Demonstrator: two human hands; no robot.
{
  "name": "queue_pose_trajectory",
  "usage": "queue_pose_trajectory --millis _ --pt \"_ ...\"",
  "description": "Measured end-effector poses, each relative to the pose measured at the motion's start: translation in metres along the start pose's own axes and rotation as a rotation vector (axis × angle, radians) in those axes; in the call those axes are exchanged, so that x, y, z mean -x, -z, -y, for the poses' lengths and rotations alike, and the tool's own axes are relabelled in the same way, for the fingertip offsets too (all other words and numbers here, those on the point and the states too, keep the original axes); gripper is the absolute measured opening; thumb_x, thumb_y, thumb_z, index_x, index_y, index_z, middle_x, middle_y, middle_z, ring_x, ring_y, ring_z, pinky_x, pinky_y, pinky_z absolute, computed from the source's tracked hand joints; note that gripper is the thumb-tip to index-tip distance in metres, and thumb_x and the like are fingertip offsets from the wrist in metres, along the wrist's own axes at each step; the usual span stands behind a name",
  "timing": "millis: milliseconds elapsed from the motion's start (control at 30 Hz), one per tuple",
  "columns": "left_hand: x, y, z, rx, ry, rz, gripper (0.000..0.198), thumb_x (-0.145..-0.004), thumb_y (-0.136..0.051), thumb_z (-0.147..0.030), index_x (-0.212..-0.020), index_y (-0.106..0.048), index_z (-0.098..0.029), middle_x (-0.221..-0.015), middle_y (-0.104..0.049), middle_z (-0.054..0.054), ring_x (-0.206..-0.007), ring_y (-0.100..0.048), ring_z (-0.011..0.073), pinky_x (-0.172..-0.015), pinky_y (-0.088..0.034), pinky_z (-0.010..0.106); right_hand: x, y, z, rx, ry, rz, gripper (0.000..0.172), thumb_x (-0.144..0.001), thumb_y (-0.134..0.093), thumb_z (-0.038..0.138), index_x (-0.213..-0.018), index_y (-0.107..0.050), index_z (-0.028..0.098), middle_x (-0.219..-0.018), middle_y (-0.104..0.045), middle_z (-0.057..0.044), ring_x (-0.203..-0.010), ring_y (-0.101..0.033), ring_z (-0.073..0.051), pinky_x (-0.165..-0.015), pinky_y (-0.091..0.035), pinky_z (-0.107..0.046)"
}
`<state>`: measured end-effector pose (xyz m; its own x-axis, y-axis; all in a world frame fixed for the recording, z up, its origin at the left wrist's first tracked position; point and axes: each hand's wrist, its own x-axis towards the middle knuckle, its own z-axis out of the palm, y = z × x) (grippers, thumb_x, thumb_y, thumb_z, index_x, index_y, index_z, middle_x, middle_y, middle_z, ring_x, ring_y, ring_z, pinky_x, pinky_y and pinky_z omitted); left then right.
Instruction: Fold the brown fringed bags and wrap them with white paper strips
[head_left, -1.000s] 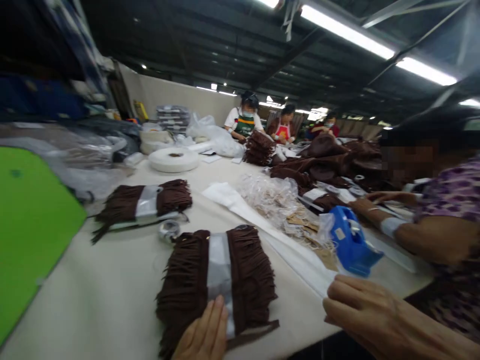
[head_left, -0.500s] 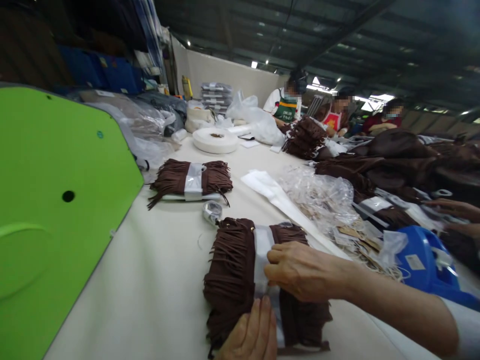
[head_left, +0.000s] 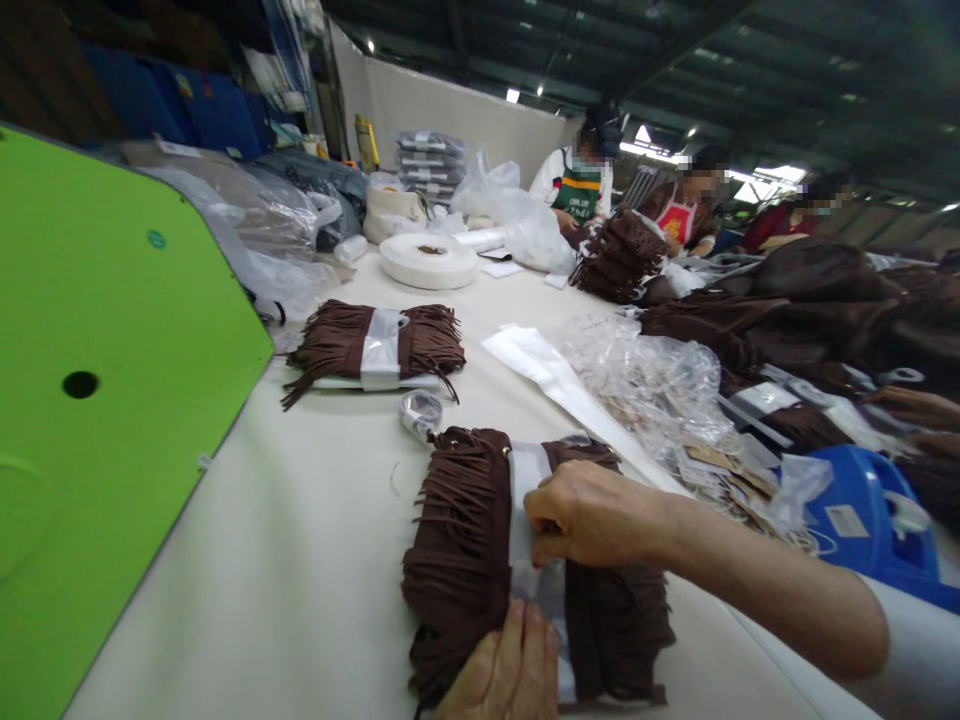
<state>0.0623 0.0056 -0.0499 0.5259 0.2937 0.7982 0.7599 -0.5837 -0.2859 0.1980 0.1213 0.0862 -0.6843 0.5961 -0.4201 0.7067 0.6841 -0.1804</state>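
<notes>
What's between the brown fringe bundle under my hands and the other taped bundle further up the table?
In the head view, a small shiny roll lies just beyond the near bundle; otherwise bare table up to the far bundle.

The one camera sits on the person's head and faces forward and slightly down along a long cream table (head_left: 300,560). It is close over the right hand (head_left: 592,515) and left hand (head_left: 510,670) at the bottom edge. Seated co-workers (head_left: 581,185) show far off at the table's end.
</notes>
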Motion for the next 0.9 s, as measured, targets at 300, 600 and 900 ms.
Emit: queue_pose_trajectory --millis 300,600,900 --pt "0.004 0.003 0.0 0.019 -0.033 0.036 0.037 -0.089 -0.031 -0.008 -0.089 -0.067 -0.015 -0.088 -0.069 0.004 -0.083 -0.063 0.014 -0.076 -0.039 0.027 -0.007 0.004 -0.004 0.022 0.004 -0.053 0.04 -0.064 -0.076 0.041 -0.09 -0.063 0.014 -0.066 -0.063 -0.001 -0.057 -0.053 -0.013 -0.048 -0.024 -0.021" --pt "0.001 0.011 0.002 0.061 -0.02 0.075 0.038 -0.089 -0.029 -0.005 -0.092 -0.066 -0.013 -0.092 -0.069 0.005 -0.089 -0.062 0.0157 -0.08 -0.039 0.028 -0.028 0.001 -0.048 -0.345 0.056 -0.005 0.032 -0.053 -0.082 0.036 -0.062 -0.06 0.015 -0.051 -0.046 0.009 -0.048 -0.041 -0.006 -0.046 -0.03 -0.017" --pt "0.003 0.008 0.001 0.064 -0.017 0.025 0.034 -0.088 -0.033 -0.007 -0.092 -0.066 -0.013 -0.089 -0.068 0.007 -0.089 -0.062 0.0178 -0.079 -0.039 0.029 0.036 -0.045 -0.01 -0.178 0.054 -0.737 0.022 -0.09 -0.04 0.021 -0.092 -0.062 0.014 -0.089 -0.062 -0.009 -0.083 -0.054 -0.017 -0.074 -0.042 -0.03"
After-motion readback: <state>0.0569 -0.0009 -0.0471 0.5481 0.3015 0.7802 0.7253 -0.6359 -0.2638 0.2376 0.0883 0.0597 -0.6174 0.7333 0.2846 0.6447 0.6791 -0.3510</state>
